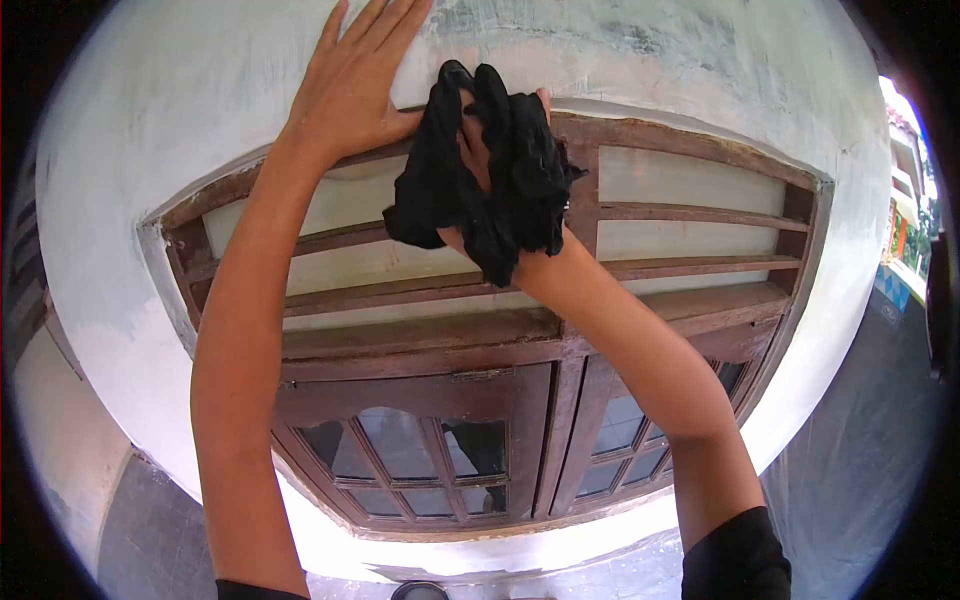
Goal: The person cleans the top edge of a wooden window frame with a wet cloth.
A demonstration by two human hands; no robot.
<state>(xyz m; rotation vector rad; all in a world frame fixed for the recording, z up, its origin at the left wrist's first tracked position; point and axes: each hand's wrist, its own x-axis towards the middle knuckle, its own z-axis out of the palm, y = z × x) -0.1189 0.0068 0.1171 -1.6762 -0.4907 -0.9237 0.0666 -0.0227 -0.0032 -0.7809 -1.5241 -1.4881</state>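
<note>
My left hand lies flat against the pale, patchy wall above the window, fingers spread and thumb out to the side. Bunched black cloth is in my right hand, at the upper edge of the brown wooden window frame. Folds of the cloth hang down over the wrist and cover most of that hand; only some skin and a fingertip show.
Under the slatted upper part of the window are two wooden casements with glass panes. A dark round object is at the bottom edge of the view. Grey floor lies to the right, with buildings beyond it.
</note>
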